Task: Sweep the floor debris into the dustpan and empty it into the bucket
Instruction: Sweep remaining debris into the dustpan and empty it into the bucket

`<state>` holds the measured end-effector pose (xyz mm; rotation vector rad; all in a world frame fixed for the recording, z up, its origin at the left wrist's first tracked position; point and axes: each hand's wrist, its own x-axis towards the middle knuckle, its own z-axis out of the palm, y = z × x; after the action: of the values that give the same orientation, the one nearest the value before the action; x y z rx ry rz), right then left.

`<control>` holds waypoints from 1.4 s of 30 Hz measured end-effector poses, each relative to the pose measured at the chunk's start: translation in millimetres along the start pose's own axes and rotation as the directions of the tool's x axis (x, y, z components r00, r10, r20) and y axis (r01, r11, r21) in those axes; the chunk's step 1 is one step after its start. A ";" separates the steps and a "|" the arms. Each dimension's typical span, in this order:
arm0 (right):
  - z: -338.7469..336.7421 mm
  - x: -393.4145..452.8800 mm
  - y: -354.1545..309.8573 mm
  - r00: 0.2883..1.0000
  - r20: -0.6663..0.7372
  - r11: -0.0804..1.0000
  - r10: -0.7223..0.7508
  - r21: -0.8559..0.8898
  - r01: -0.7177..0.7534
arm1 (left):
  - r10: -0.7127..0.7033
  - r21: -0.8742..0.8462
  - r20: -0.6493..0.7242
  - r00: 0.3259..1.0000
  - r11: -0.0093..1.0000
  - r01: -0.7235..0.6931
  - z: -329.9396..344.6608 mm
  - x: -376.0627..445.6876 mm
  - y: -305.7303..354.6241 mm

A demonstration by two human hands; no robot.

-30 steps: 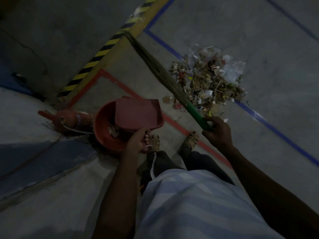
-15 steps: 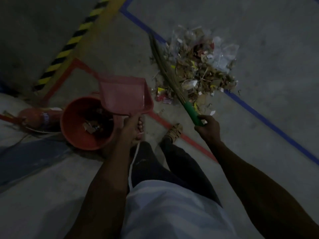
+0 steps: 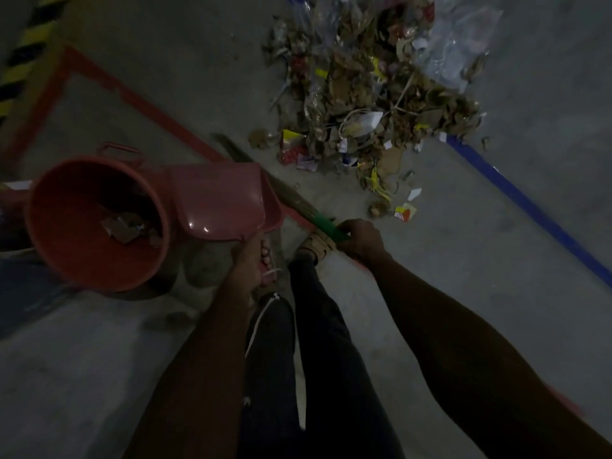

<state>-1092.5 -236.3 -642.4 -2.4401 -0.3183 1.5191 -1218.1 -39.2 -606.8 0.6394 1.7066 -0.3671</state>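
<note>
barely started: 1 small load in the bucket, the heap untouched

so the left hand grips the handle of the pink dustpan, fingers curled round it, and holds the pan tipped up just beside the rim of the orange bucket, which stands to the left of that hand. the pan's face looks bare, so i judge a load has just been tipped out. inside the bucket only a few scraps lie at the bottom, far short of filling it.

the right hand is clamped on the green handle of the broom. its bristles run up and left behind the dustpan, well apart from the rubbish. the 2 hands are close together, each on its own tool.

the debris pile, made of dry leaves, wrappers and clear plastic, lies ahead of the right hand, large and loose, with stray bits scattered just in front of that hand. by my reading nearly all the work is left: set the pan down by the heap, sweep in, tip out, and repeat many times.
</note>
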 end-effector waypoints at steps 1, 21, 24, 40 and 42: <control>2.6 14.1 6.3 1.000 -0.011 1.000 0.026 -0.008 -0.026 | 0.004 -0.001 -0.007 1.000 1.000 -0.004 5.3 12.3 -0.9; -82.3 147.2 71.2 0.839 -0.522 0.985 0.153 0.150 -0.087 | 0.105 0.142 0.025 0.994 0.984 -0.107 59.1 102.8 16.6; -98.0 161.4 69.6 0.785 -0.591 0.976 0.188 0.201 -0.082 | 0.100 0.161 0.038 0.994 0.981 -0.105 60.9 102.6 12.1; 38.7 99.6 115.7 0.907 -0.413 0.988 -0.084 0.081 0.129 | 0.070 0.110 0.035 0.997 0.991 -0.073 66.7 118.9 -14.0; 61.0 95.3 129.7 0.946 -0.324 0.995 0.022 0.103 0.012 | 0.067 0.113 0.013 0.998 0.991 -0.068 64.9 119.5 -17.8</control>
<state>-1099.3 -323.2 -790.7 -2.5508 -0.1633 1.0767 -1193.0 -64.1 -739.4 0.7761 1.6593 -0.4207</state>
